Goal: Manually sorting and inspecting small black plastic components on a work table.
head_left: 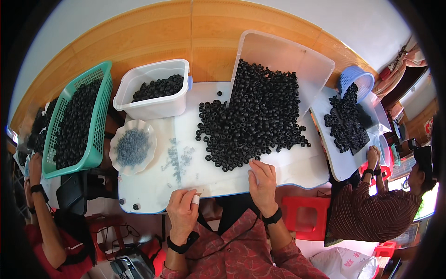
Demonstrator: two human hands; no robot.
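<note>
A large heap of small black ring-shaped pieces [253, 125] spills onto the white table from a translucent plastic bin [309, 65] tipped on its side. At the heap's near edge is my right hand [263, 186], its fingertips pinched together; whatever is between them is hidden. My left hand [182, 213] is over the table's front edge, fingers curled, with a white wrap on one finger. I cannot make out what it grips. Beyond it, tiny clear pieces [175, 160] lie scattered on the tabletop. More fill a scalloped white dish [114, 153] on the left.
Behind the dish, a white tub [151, 109] holds black pieces. A green basket [100, 139] full of them stands farther left, beside a co-worker's arm [49, 228]. Another co-worker [376, 209] sits right, near a tipped blue basket [360, 79]. A red stool [304, 216] is below.
</note>
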